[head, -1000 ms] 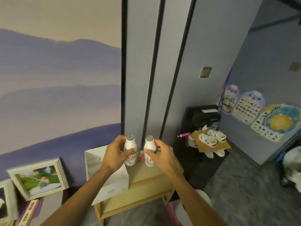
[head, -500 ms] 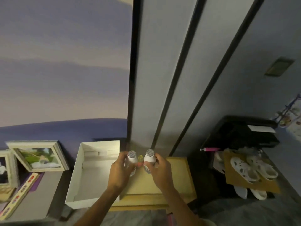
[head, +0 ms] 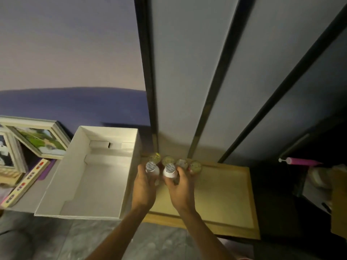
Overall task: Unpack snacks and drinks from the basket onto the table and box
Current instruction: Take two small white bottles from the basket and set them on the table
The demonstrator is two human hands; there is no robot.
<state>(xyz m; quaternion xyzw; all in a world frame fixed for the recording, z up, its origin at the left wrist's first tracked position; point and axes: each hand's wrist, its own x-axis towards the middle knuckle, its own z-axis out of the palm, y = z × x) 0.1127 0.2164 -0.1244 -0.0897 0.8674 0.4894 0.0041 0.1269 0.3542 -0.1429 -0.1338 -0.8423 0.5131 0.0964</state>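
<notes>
Grip doubled: left hand (head: 144, 186) curls round left bottle (head: 151, 167), right hand (head: 183, 188) round right bottle (head: 170, 170), both upright, foil-lidded cups (head: 168, 160) just beyond grip, likely forming second row on table (head: 225, 194)

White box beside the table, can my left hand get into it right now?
Probably yes: the white box lies open-topped just beside the left hand, with nothing between them, though that hand is holding a white bottle.
</notes>
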